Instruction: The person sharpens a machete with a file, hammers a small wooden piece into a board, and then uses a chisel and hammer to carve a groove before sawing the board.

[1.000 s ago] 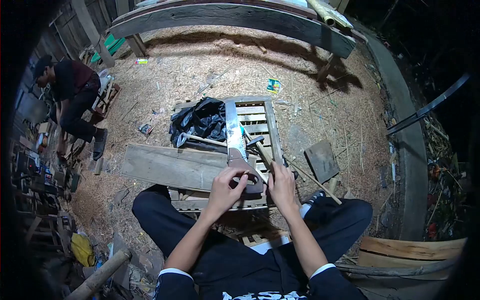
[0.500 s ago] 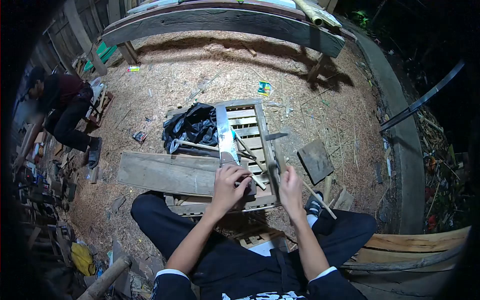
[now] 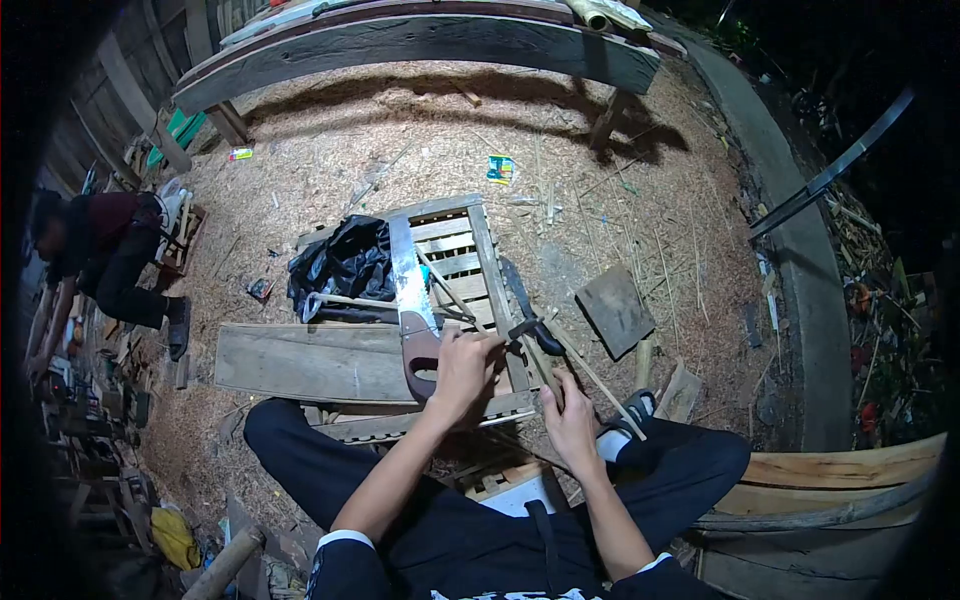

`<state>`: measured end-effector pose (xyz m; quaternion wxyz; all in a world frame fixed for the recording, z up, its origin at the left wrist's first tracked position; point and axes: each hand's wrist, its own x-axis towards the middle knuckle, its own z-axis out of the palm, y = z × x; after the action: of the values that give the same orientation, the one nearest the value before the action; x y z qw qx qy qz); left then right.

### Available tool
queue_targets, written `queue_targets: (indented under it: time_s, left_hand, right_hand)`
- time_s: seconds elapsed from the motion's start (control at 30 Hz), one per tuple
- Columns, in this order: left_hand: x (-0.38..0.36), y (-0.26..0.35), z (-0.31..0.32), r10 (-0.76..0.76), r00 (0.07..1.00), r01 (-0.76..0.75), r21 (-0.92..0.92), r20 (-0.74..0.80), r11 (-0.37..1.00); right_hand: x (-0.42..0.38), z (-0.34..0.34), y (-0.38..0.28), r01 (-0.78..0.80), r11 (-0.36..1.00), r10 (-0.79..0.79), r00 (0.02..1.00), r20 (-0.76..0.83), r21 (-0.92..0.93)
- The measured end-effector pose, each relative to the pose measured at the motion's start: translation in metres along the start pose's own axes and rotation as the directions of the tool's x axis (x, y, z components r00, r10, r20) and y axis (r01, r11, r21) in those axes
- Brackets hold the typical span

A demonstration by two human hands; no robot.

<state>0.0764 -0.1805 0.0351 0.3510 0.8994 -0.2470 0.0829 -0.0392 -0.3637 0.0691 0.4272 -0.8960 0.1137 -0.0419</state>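
My right hand (image 3: pixel 572 425) is closed round the wooden handle of a hammer (image 3: pixel 543 365), whose small dark head points up and left, close to my left hand. My left hand (image 3: pixel 465 372) is closed just right of the handsaw's handle, its fingertips pinched over the slatted wooden crate (image 3: pixel 482 240); what they hold is hidden. The handsaw (image 3: pixel 410 275) lies on the crate, brown grip toward me. Thin sticks (image 3: pixel 448 285) lie beside its blade. A black-handled tool (image 3: pixel 530 308) rests along the crate's right side, partly behind the hammer.
A black plastic bag (image 3: pixel 345 262) and a wide plank (image 3: pixel 310 360) lie left on the crate. To the right are a square board (image 3: pixel 615 312) and a long stick (image 3: pixel 600 385). A heavy bench (image 3: pixel 420 52) stands ahead. Another person (image 3: pixel 120 250) bends down at far left.
The hammer head has come down and left toward my left hand. My right hand has moved lower. The whole scene has shifted left as the head turned, and the handsaw's grip is now uncovered.
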Motion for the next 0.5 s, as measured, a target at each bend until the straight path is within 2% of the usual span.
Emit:
queue_targets:
  time_s: [0.13, 0.23, 0.3, 0.43, 0.5]
  left_hand:
    - [0.005, -0.004, 0.005, -0.038, 0.998, 0.040, -0.037, 0.055, 0.999]
    - [0.009, -0.005, 0.005, -0.060, 0.996, 0.069, -0.131, 0.069, 0.989]
    - [0.007, -0.003, 0.004, -0.064, 0.994, 0.077, -0.149, 0.088, 0.986]
    - [0.006, -0.012, 0.013, -0.065, 0.997, 0.070, -0.202, 0.031, 0.977]
    - [0.004, -0.013, 0.012, -0.077, 0.991, 0.101, -0.242, 0.107, 0.965]
  right_hand:
    - [-0.004, 0.008, 0.011, 0.029, 0.999, -0.028, 0.999, -0.018, 0.024]
    - [-0.002, 0.011, 0.010, 0.030, 0.999, -0.028, 0.999, -0.045, 0.035]
    - [-0.004, 0.007, 0.006, -0.044, 0.998, 0.044, 0.999, -0.003, 0.044]
    - [-0.006, 0.009, 0.009, -0.022, 0.999, 0.023, 0.999, -0.036, 0.046]
    - [-0.008, 0.009, 0.011, -0.045, 0.997, 0.045, 0.999, 0.004, 0.060]
